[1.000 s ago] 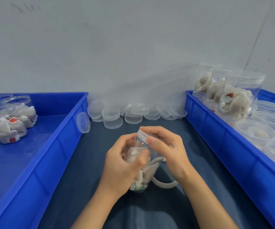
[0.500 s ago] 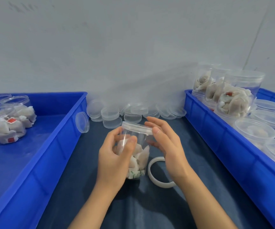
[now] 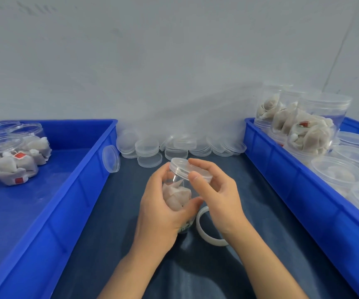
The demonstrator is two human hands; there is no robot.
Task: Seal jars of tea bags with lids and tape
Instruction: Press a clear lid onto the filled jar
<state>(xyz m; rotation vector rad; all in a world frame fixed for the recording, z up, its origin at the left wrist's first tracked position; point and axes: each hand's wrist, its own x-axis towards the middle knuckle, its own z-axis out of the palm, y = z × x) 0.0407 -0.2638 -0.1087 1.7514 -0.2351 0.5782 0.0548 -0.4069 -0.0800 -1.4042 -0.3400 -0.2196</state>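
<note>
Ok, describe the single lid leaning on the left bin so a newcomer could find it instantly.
Start at the big blue bin on the left and follow its right-hand wall toward the back corner. One clear round lid stands on edge against that wall's outer side, on the dark cloth. Unlike the heap of lids along the back wall, it stands alone.

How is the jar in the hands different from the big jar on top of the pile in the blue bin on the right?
The held jar is gripped by the left hand, tilted above the cloth; the bin jar rests untouched on other jars in the right bin. The right hand holds the held jar's lid. The bin jar shows a red tag; the held jar shows none. Both are clear, lidded, and hold tea bags.
</note>
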